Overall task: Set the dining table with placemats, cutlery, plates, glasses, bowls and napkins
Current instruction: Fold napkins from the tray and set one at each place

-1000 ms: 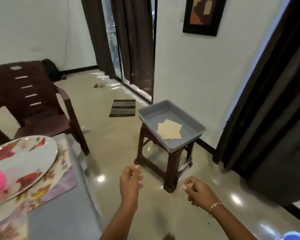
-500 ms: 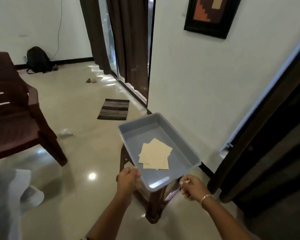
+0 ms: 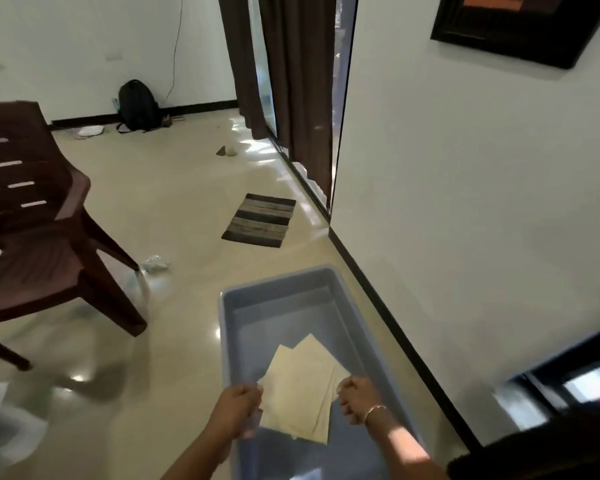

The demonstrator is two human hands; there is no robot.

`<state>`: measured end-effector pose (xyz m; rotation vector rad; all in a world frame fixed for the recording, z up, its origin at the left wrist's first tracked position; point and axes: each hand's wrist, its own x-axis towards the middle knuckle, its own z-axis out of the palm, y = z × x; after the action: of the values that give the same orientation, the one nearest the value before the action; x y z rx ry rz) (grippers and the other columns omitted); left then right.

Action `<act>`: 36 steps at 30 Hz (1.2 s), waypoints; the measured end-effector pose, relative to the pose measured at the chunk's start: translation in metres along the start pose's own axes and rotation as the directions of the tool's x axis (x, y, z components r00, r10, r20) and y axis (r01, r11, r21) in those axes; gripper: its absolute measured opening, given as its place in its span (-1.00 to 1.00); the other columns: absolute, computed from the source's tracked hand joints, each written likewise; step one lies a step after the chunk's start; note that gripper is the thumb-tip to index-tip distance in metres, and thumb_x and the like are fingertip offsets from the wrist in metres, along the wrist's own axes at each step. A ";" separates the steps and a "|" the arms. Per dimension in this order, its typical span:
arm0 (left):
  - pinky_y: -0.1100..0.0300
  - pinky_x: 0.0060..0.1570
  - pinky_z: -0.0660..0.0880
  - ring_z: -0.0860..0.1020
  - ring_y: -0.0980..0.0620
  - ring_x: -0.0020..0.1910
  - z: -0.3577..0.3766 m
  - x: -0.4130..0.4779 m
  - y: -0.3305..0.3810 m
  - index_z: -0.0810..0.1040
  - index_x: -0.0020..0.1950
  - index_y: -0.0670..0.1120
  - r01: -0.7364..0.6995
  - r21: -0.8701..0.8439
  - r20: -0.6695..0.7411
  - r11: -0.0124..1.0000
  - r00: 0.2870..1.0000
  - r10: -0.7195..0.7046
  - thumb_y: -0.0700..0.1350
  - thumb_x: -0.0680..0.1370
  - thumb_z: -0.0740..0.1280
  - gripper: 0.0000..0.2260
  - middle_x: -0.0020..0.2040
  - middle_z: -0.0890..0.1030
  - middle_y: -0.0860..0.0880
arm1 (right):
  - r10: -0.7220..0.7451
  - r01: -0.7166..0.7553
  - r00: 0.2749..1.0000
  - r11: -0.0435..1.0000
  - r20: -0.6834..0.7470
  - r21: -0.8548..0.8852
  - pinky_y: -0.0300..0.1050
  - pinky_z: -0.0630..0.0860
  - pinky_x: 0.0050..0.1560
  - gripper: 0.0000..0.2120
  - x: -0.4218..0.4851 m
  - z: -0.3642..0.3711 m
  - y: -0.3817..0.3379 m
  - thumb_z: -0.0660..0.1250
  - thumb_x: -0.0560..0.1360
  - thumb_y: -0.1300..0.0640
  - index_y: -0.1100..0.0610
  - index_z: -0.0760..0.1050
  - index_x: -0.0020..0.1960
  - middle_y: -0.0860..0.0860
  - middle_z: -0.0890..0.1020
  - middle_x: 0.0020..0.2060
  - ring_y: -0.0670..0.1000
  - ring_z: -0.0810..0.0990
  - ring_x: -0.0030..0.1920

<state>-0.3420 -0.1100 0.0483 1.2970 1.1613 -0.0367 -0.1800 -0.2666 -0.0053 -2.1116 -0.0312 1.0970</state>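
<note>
A grey plastic tray sits low in front of me and holds a small pile of cream paper napkins. Both of my hands are down inside the tray at the near end of the pile. My left hand pinches the left corner of the napkins. My right hand, with a bracelet on its wrist, is curled closed at the right corner of the pile. The stool under the tray is hidden by the tray.
A brown plastic chair stands to the left. On the shiny floor lie a striped mat, a crumpled scrap and a black backpack by the far wall. A white wall runs close on the right.
I have stepped up to the tray, and it now lies right below me. Both hands went from hovering in front of it to inside it, closing on the napkins.
</note>
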 end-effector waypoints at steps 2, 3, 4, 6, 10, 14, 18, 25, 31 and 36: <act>0.25 -0.35 0.35 0.43 0.01 -0.36 0.010 0.025 0.007 0.50 -0.23 -0.16 0.039 0.049 -0.032 0.998 0.999 -0.037 -0.15 0.58 0.28 -0.81 -0.35 0.48 -0.09 | -0.029 0.031 0.999 0.991 0.018 -0.133 -0.29 0.32 -0.51 -0.88 0.030 -0.006 -0.007 0.22 0.49 0.27 0.12 0.42 -0.20 0.05 0.48 -0.29 -0.07 0.41 -0.42; 0.24 -0.34 0.35 0.44 0.00 -0.35 0.013 0.039 0.010 0.49 -0.23 -0.17 0.054 0.072 -0.052 0.996 0.997 -0.051 -0.14 0.58 0.29 -0.80 -0.35 0.48 -0.10 | -0.057 0.065 0.998 0.970 0.038 -0.233 -0.31 0.37 -0.42 -0.94 0.045 -0.007 -0.011 0.24 0.49 0.26 0.14 0.46 -0.11 0.06 0.50 -0.20 -0.06 0.46 -0.33; 0.22 -0.34 0.36 0.45 -0.01 -0.34 0.013 0.046 0.012 0.50 -0.22 -0.17 0.065 0.102 -0.068 0.993 0.996 -0.058 -0.13 0.57 0.29 -0.80 -0.34 0.48 -0.10 | -0.093 0.105 0.994 0.933 0.053 -0.345 -0.32 0.39 -0.29 -0.90 0.054 -0.008 -0.013 0.25 0.49 0.24 0.14 0.48 -0.02 0.06 0.52 -0.09 -0.03 0.50 -0.21; 0.22 -0.36 0.38 0.46 0.00 -0.34 0.018 0.066 0.013 0.50 -0.21 -0.16 0.081 0.165 -0.088 0.983 0.994 -0.067 -0.11 0.57 0.29 -0.81 -0.35 0.48 -0.08 | -0.131 0.165 0.986 0.837 0.103 -0.521 -0.30 0.39 -0.01 -0.83 0.079 -0.008 -0.017 0.23 0.50 0.21 0.09 0.46 0.08 0.03 0.52 0.12 0.00 0.50 0.07; 0.18 -0.30 0.40 0.48 0.02 -0.31 0.027 0.093 0.004 0.54 -0.19 -0.17 0.116 0.230 -0.095 0.966 0.991 -0.097 -0.12 0.58 0.29 -0.81 -0.32 0.53 -0.07 | -0.138 0.200 0.979 0.743 0.147 -0.638 -0.19 0.36 0.22 -0.72 0.127 -0.004 -0.018 0.16 0.53 0.22 0.07 0.43 0.22 0.06 0.51 0.23 0.06 0.45 0.26; 0.19 -0.23 0.42 0.49 -0.01 -0.20 0.031 0.098 -0.008 0.56 -0.06 -0.23 0.137 0.229 -0.094 0.964 0.989 -0.118 -0.12 0.59 0.25 -0.81 -0.17 0.56 -0.13 | -0.182 0.252 0.968 0.680 0.174 -0.689 -0.15 0.36 0.21 -0.68 0.156 0.007 -0.020 0.21 0.50 0.23 0.11 0.41 0.25 0.09 0.52 0.21 0.10 0.46 0.24; 0.14 -0.15 0.46 0.50 -0.02 -0.20 0.032 0.100 -0.024 0.55 0.01 -0.27 0.209 0.225 -0.150 0.952 0.973 -0.178 -0.08 0.59 0.26 -0.75 -0.17 0.54 -0.13 | -0.158 0.296 0.954 0.619 0.254 -0.727 -0.09 0.36 0.21 -0.65 0.169 0.024 -0.019 0.29 0.48 0.10 0.11 0.37 0.25 0.10 0.48 0.21 0.15 0.44 0.23; 0.09 -0.13 0.55 0.55 -0.07 -0.10 0.030 0.092 -0.035 0.53 0.00 -0.17 0.275 0.174 -0.170 0.946 0.954 -0.246 -0.02 0.58 0.25 -0.79 -0.04 0.58 -0.16 | -0.151 0.228 0.974 0.605 0.171 -0.763 -0.11 0.42 0.12 -0.73 0.169 0.037 -0.010 0.34 0.46 0.10 0.10 0.46 0.14 0.08 0.54 0.12 0.13 0.44 0.19; 0.14 -0.21 0.51 0.54 -0.04 -0.14 0.025 0.076 -0.040 0.53 -0.02 -0.15 0.259 0.109 -0.174 0.960 0.955 -0.239 -0.04 0.59 0.24 -0.82 -0.08 0.57 -0.14 | -0.206 0.221 0.975 0.817 0.089 -0.532 -0.15 0.43 -0.05 -0.89 0.152 0.026 -0.022 0.34 0.41 0.27 0.07 0.50 -0.20 0.06 0.62 -0.17 0.14 0.56 0.00; 0.23 -0.41 0.41 0.47 0.03 -0.31 0.015 0.051 -0.044 0.52 -0.06 -0.19 0.205 0.028 -0.152 0.978 0.968 -0.199 -0.10 0.58 0.26 -0.84 -0.25 0.50 -0.08 | -0.403 0.365 0.915 0.818 0.010 -0.445 -0.20 0.34 -0.19 -0.85 0.112 0.008 -0.045 0.33 0.40 0.29 0.07 0.44 -0.26 -0.03 0.52 -0.30 0.04 0.50 -0.20</act>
<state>-0.3343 -0.1076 -0.0205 1.2309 1.4251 -0.1172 -0.1011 -0.1916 -0.0581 -2.3994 -0.7001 0.8006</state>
